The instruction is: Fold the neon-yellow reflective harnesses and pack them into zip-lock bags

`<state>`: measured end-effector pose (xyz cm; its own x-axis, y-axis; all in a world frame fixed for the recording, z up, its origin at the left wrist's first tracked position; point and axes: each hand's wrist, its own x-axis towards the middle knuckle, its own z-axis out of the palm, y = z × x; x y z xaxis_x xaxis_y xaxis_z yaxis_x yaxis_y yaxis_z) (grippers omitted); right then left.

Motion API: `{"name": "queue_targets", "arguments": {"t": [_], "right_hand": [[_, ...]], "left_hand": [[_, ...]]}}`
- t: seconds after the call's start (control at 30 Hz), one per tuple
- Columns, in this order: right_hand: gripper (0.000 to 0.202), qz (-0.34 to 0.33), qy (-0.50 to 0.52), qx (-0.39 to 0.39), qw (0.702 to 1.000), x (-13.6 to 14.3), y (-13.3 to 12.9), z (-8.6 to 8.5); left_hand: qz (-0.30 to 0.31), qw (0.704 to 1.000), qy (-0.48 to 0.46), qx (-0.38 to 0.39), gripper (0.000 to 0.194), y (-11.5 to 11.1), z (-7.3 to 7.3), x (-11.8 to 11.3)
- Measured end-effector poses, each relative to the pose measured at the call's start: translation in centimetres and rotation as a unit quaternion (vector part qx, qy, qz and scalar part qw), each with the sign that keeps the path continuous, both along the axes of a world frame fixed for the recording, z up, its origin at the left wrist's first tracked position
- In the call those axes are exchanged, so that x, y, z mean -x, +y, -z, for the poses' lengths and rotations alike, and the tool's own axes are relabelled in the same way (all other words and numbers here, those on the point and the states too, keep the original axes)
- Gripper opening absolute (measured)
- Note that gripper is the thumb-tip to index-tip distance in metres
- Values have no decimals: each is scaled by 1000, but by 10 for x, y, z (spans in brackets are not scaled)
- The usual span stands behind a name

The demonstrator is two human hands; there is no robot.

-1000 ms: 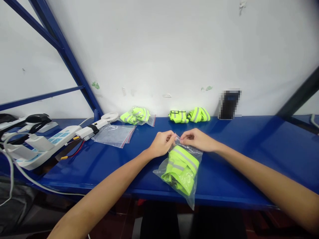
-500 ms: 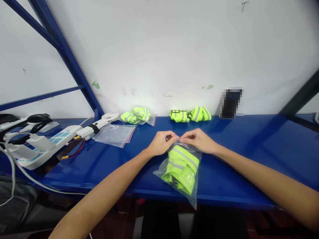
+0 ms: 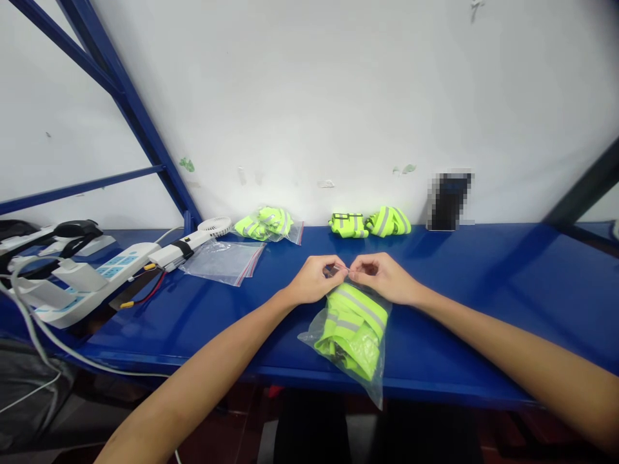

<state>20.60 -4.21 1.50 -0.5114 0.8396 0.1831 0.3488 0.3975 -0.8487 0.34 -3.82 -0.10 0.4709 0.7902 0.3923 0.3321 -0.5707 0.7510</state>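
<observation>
A clear plastic bag [image 3: 316, 328] lies at the front edge of the blue table [image 3: 449, 335], with a folded yellow-green reflective strap bundle [image 3: 353, 325] inside it. My left hand [image 3: 319, 277] pinches the bag's top edge between thumb and fingers. Close beside it, my right hand [image 3: 380, 276] pinches the same edge, the fingertips of both hands nearly touching. The bundle, with grey stripes, sits just below my hands, and the bag's lower corner hangs over the table edge.
Flat clear bags [image 3: 220, 261] lie left, beside a white fan [image 3: 215, 227] and a power strip [image 3: 97, 283]. Along the wall are a bagged bundle [image 3: 275, 221], two unbagged bundles [image 3: 348, 224] [image 3: 388, 221] and a dark, pixelated upright object [image 3: 449, 201].
My fingertips have come closer together along the bag's top edge, and the right fingers are more curled. The bag and bundle have barely moved.
</observation>
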Motion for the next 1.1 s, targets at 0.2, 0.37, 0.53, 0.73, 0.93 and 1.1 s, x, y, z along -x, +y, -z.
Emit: {"name": "queue_targets", "arguments": {"t": [0.2,0.37,0.53,0.73,0.93,1.1], "right_hand": [[23,-31,-13,20,999,-1,4,-1],[20,-71,-23,97,992,-6,11,-8],[33,-94,-54,99,989,-18,18,-10],[28,-107,-47,148,982,-26,24,-7],[23,-99,-55,120,986,-65,34,-10],[36,31,-14,98,995,-98,42,-14]], "left_hand": [[22,1000,12,-11,29,-1,-4,2],[27,999,23,-22,30,7,-7,10],[19,999,29,-31,28,14,-10,20],[18,998,49,-26,29,19,-10,29],[-106,994,-16,-10,23,28,-17,86],[-248,950,-187,-21,22,30,-25,153]]}}
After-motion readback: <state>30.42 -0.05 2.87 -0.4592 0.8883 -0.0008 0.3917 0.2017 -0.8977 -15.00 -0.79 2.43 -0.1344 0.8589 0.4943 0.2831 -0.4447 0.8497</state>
